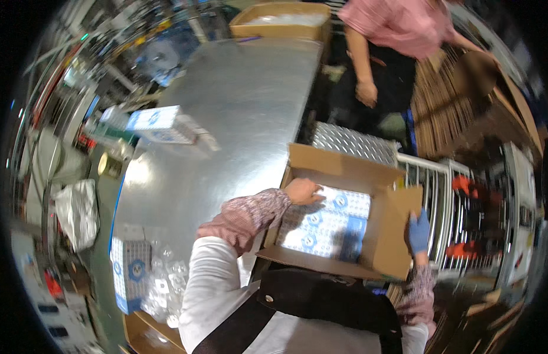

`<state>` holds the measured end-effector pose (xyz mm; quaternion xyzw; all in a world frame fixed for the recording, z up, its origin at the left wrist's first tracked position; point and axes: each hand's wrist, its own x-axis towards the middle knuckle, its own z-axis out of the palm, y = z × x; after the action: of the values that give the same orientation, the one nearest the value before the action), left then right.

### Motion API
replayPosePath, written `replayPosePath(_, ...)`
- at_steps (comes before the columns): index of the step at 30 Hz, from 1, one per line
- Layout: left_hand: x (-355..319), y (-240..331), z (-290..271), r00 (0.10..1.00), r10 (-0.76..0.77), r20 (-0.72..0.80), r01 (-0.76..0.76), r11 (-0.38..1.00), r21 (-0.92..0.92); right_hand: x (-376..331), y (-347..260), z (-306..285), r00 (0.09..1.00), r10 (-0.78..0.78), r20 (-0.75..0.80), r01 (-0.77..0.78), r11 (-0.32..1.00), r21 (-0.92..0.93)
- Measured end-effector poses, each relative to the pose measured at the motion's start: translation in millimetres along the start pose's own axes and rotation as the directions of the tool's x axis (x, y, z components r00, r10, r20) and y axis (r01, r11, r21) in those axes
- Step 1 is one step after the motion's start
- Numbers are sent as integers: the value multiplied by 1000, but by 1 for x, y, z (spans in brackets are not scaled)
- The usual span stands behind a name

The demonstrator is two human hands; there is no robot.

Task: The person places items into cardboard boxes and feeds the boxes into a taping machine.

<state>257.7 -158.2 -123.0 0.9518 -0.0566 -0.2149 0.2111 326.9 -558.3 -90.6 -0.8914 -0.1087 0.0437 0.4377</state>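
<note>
**Hold Firmly, Press Gently**

At four o'clock of our view, the open carton (344,166) holds blue-white boxes (347,203). At its ten o'clock, our left hand (303,192) touches these boxes, fingers slightly bent; if it grips, we cannot tell. At three o'clock, our gloved right hand (418,233) holds the flap (396,233). To work well, we should lean the flap outward and press evenly.

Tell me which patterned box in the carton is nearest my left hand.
The box farthest from you in the carton: your left hand is at its left end; the others lie nearer you.
</note>
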Motion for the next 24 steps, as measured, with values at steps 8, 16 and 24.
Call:
replayPosePath(8,-167,-246,-204,-27,-674,-739,773,454,-443,17,-146,10,792,-590,-158,487,767,-419)
replayPosePath(16,-168,-244,-152,240,-666,-707,684,632,-363,51,-288,180,544,-794,270,832,553,-48)
replayPosePath(24,-199,-228,-169,250,-251,-935,288,941,-176,51,-339,353,607,-656,448,775,613,-152)
